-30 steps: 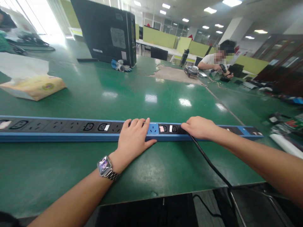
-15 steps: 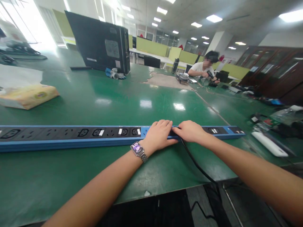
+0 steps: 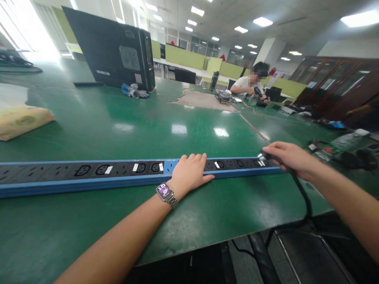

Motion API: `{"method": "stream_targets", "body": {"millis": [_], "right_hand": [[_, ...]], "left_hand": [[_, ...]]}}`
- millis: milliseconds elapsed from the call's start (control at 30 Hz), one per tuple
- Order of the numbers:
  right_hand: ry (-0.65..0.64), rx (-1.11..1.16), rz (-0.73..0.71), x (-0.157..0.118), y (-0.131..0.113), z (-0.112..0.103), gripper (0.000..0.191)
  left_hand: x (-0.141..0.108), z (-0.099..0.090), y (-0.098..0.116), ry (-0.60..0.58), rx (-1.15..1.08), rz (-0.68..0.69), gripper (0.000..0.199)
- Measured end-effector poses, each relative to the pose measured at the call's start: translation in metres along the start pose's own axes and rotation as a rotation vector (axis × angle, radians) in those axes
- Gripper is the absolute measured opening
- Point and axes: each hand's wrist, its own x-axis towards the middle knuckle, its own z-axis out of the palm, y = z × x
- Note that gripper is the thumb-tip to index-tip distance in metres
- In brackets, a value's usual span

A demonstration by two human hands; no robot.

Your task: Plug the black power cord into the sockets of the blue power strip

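A long blue-and-black power strip point(image 3: 97, 183) lies across the table, with rows of sockets and small white labels along its top. My left hand point(image 3: 189, 171), a watch at its wrist, grips it across the middle: fingers over the top to the far edge, thumb along the near side. Toward the strip's right end, my right hand point(image 3: 291, 157) is closed around the plug point(image 3: 263, 156) of a black power cord. The metal pins point left, above the sockets and out of them. From the hand the cord point(image 3: 303, 193) hangs down past the table edge.
A black computer tower point(image 3: 118, 51) stands at the back left, work gloves point(image 3: 134, 91) beside it. A tissue pack point(image 3: 26, 120) lies at the left. At the right are a plastic bottle point(image 3: 345, 142) and dark items. Across the table sits another person point(image 3: 250, 83) holding a tool.
My right hand has moved right, away from my left hand, with the plug now up out of the strip. My left hand stays on the strip. The view has shifted slightly.
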Motion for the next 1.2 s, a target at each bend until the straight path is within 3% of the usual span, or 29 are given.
{"method": "stream_targets", "body": {"millis": [67,167,267,433,633,833,1033,1133,1200], "right_hand": [[-0.044,0.022,0.027,0.009,0.030,0.025,0.043],[-0.085,-0.057,-0.010,0.021,0.044,0.042,0.043],[-0.033,-0.192,-0.035,0.030,0.035,0.027,0.042],[0.045,-0.217,-0.039,0.037,0.016,-0.006,0.047],[-0.102,-0.316,-0.076,0.036,0.023,0.029,0.040],[-0.018,-0.546,-0.157,0.037,0.028,0.039,0.037],[-0.018,-0.725,-0.158,0.036,0.027,0.053,0.040],[-0.090,-0.765,-0.120,0.042,0.016,0.048,0.044],[-0.122,-0.676,-0.124,0.051,0.002,0.025,0.047]], "left_hand": [[0.001,0.001,0.000,-0.003,0.003,-0.010,0.070],[0.001,0.002,-0.001,-0.026,0.007,-0.024,0.073],[0.002,0.002,-0.001,-0.045,0.001,-0.022,0.073],[0.003,0.002,-0.001,-0.032,-0.005,-0.011,0.072],[0.002,0.001,0.000,-0.035,-0.006,-0.016,0.071],[0.002,0.001,0.000,-0.029,-0.005,-0.011,0.071],[0.001,0.001,0.000,-0.024,0.000,-0.005,0.072],[0.001,0.000,-0.001,-0.008,-0.001,0.002,0.070],[0.001,0.000,-0.001,-0.002,-0.001,0.002,0.069]]}}
